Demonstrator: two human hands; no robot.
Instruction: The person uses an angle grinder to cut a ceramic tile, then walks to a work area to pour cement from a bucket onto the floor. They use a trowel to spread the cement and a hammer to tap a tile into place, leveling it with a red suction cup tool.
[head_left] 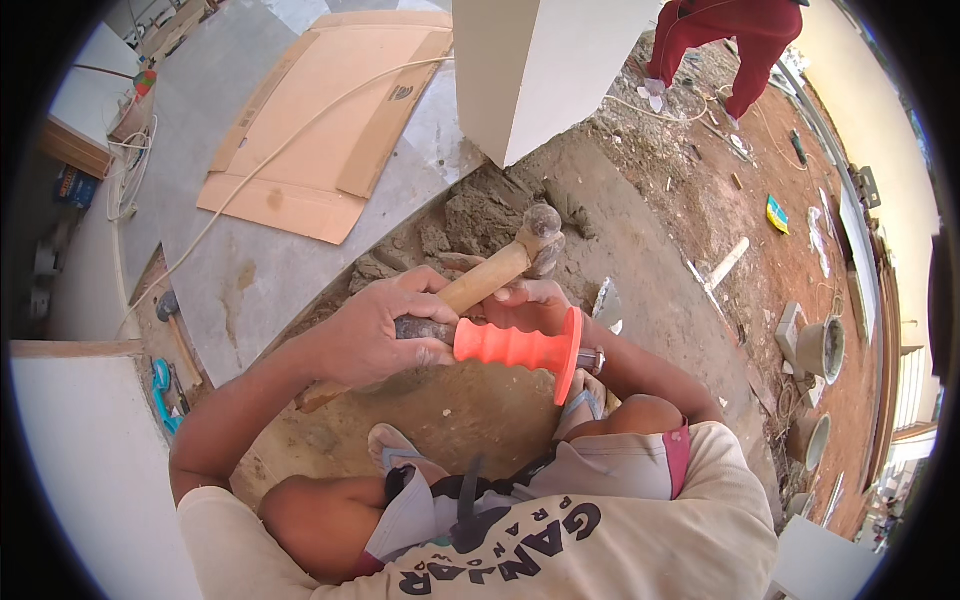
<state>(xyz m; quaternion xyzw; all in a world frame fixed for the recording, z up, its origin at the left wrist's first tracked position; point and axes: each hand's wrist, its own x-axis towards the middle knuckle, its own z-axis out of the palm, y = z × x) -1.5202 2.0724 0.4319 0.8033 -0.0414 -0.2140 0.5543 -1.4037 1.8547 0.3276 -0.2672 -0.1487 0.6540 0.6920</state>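
My left hand (380, 325) grips the dark end of a chisel (506, 343) with an orange ribbed grip and round guard, its metal shank pointing right. My right hand (532, 300) is closed on the wooden handle of a hammer (483, 276), partly behind the chisel. The hammer's grimy metal head (540, 228) points up and away from me. Below and behind both tools lie wet grey mortar (465, 215) and a dusty floor.
Cardboard (290, 150) lies on grey tiles with a cable across it. A white pillar (510, 70) stands ahead. A person in red trousers (725, 30) is at upper right. A mallet (175, 320) lies left; buckets (830, 350) and scattered debris lie right.
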